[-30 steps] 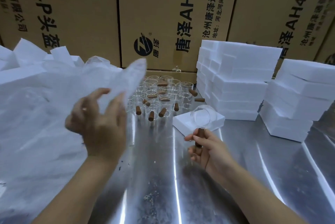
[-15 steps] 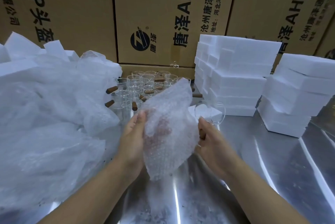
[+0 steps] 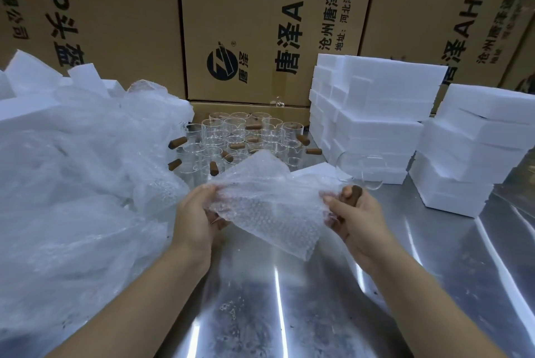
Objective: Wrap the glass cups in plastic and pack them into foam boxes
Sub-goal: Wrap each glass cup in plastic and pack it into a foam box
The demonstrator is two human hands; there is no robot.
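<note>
Above steel table (image 3: 289, 314), left hand (image 3: 197, 218) pinches bubble wrap (image 3: 269, 207), right hand (image 3: 359, 221) grips cup (image 3: 360, 173)

bubble wrap (image 3: 260, 213) stretched flat — left hand (image 3: 197, 213), right hand (image 3: 357, 220) farther apart

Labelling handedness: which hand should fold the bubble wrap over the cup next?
Left, probably: the left hand holds only the bubble wrap edge, free to sweep it over. The right hand grips the glass cup by its wooden handle.
</note>
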